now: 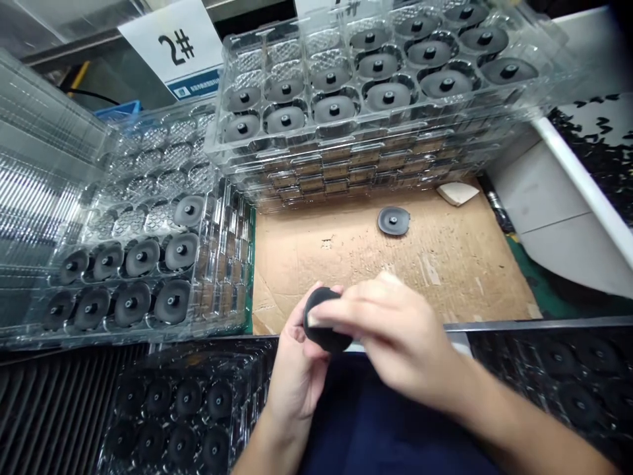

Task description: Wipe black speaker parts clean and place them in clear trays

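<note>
My left hand is closed around a round black disc part, held up over the front edge of the brown cardboard sheet. My right hand reaches across it, blurred by motion, with its fingertips pressed on the disc's left rim, where a small pale spot shows. Another grey disc with a centre hub lies alone on the cardboard farther back.
A stack of clear plastic trays holding several discs stands at the back. Another partly filled clear tray sits at left, and dark trays of discs lie at front left and right. A "2#" sign stands behind.
</note>
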